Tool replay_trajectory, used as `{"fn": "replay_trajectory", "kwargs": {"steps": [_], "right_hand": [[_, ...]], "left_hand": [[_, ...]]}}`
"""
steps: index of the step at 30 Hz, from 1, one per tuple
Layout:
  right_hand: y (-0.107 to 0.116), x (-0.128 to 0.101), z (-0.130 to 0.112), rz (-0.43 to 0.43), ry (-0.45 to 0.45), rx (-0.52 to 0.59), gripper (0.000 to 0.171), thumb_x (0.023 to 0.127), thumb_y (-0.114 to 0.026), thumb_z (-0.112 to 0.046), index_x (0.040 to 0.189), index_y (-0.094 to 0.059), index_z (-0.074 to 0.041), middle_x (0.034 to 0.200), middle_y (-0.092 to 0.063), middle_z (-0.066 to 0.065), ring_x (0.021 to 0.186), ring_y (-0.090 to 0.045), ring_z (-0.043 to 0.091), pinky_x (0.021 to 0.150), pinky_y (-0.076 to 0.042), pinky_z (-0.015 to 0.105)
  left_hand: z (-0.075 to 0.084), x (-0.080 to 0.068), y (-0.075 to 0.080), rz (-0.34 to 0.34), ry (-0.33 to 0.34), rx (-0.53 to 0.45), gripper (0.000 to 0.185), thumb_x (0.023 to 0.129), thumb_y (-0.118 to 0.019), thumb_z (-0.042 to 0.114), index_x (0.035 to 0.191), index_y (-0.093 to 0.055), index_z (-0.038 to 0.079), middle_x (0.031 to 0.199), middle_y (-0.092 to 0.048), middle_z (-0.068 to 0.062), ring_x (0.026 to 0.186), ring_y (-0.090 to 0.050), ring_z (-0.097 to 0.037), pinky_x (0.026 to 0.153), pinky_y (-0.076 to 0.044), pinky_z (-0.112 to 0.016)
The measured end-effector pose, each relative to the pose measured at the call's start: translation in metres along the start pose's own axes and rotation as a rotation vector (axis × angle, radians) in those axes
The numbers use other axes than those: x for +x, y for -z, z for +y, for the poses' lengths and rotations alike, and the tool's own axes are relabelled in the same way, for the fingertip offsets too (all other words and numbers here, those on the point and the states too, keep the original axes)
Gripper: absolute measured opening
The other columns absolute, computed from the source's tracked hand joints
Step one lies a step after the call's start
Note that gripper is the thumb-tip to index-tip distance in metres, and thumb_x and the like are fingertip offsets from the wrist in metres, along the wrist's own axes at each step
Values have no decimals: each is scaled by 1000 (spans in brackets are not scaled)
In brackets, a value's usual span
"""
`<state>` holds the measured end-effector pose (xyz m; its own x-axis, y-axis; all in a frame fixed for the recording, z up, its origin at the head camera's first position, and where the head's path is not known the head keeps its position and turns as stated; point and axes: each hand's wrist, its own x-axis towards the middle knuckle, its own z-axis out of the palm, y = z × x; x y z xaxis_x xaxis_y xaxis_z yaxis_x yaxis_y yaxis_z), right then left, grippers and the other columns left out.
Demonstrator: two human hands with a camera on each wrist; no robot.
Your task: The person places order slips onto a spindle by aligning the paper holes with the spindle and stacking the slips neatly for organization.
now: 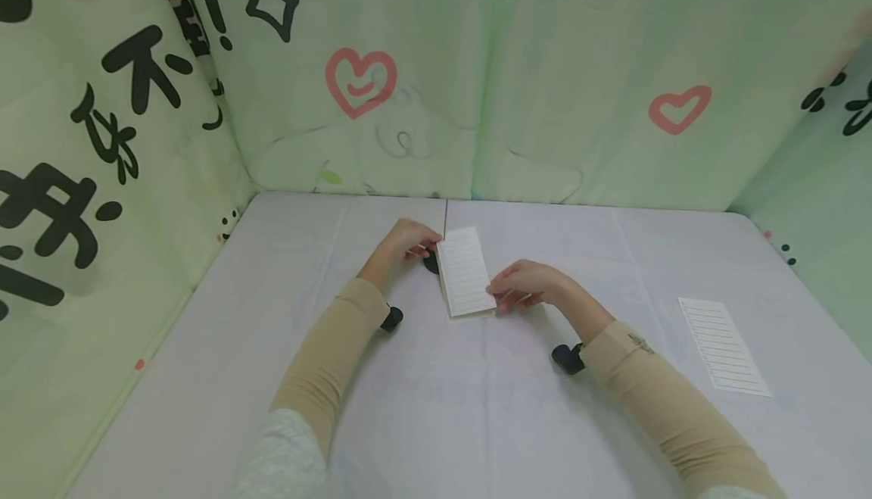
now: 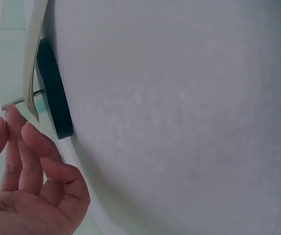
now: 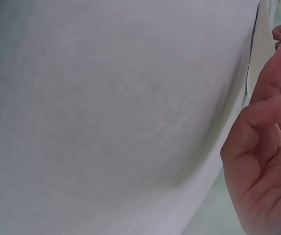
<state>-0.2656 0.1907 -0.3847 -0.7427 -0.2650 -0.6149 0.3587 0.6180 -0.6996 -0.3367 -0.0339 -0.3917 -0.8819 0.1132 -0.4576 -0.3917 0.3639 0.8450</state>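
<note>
My left hand (image 1: 407, 238) pinches the upper left edge of a white lined paper sheet (image 1: 466, 272) between thumb and fingertips. At the lower right corner of that sheet, my right hand (image 1: 527, 283) pinches it too. Beneath the sheet, cream-coloured paper (image 2: 32, 73) lies close to a round black base (image 2: 54, 93), which is partly hidden in the head view. A thin metal rod (image 2: 15, 101) rises from the base, like a bill spike, and its upper end (image 1: 446, 219) shows past the sheet's top edge. The sheet hangs above the cream paper along the rod.
Another lined paper sheet (image 1: 725, 347) lies flat on the white-covered table (image 1: 422, 408), off to the right. A green printed curtain (image 1: 436, 105) stands along the back and both sides. Each wrist carries a small black camera (image 1: 568, 359).
</note>
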Motion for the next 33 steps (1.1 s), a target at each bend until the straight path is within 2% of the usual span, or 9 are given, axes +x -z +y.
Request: {"fn": "replay_trajectory", "kwargs": {"steps": [5, 11, 16, 22, 27, 33], "right_hand": [[-2, 1, 1, -1, -9, -26, 24, 87, -61, -22, 102, -64, -3, 67, -66, -1, 62, -59, 9, 57, -41, 23], [-4, 3, 2, -4, -23, -63, 19, 87, -61, -23, 94, -65, -5, 68, -65, -2, 62, -60, 9, 57, -40, 23], [-6, 3, 2, -16, 4, -99, 16, 87, -61, -22, 84, -63, -7, 66, -63, -2, 60, -61, 9, 55, -40, 23], [-7, 5, 2, -13, 41, -137, 16, 86, -61, -21, 80, -63, -7, 65, -62, -2, 59, -62, 9, 54, -39, 23], [-9, 4, 3, -4, 46, -157, 16, 87, -61, -20, 80, -63, -6, 65, -62, -2, 59, -62, 9, 54, -39, 23], [-9, 4, 1, 19, 27, -183, 18, 87, -60, -22, 78, -64, -7, 64, -63, -1, 60, -61, 10, 54, -39, 23]], "left_hand": [[-5, 1, -4, 40, -17, 43, 20, 82, -66, 17, 95, -67, 2, 59, -59, 6, 47, -52, -7, 47, -28, -22], [-10, 4, -7, 69, -44, 45, 18, 80, -68, 15, 92, -68, 0, 58, -59, 4, 45, -50, -8, 45, -29, -22], [-12, 11, -7, 70, -15, 71, 17, 80, -69, 13, 90, -69, -1, 58, -60, 1, 42, -48, -9, 42, -32, -21], [-14, 18, -7, 71, -4, 97, 15, 79, -70, 13, 86, -70, -1, 56, -60, 1, 39, -46, -9, 39, -30, -21], [-16, 19, -8, 59, -1, 88, 17, 79, -70, 13, 88, -69, -1, 55, -60, 2, 38, -46, -9, 39, -30, -20], [-14, 15, -6, 57, 3, 121, 20, 80, -69, 16, 93, -69, 1, 56, -59, 3, 39, -47, -8, 40, -31, -19]]}}
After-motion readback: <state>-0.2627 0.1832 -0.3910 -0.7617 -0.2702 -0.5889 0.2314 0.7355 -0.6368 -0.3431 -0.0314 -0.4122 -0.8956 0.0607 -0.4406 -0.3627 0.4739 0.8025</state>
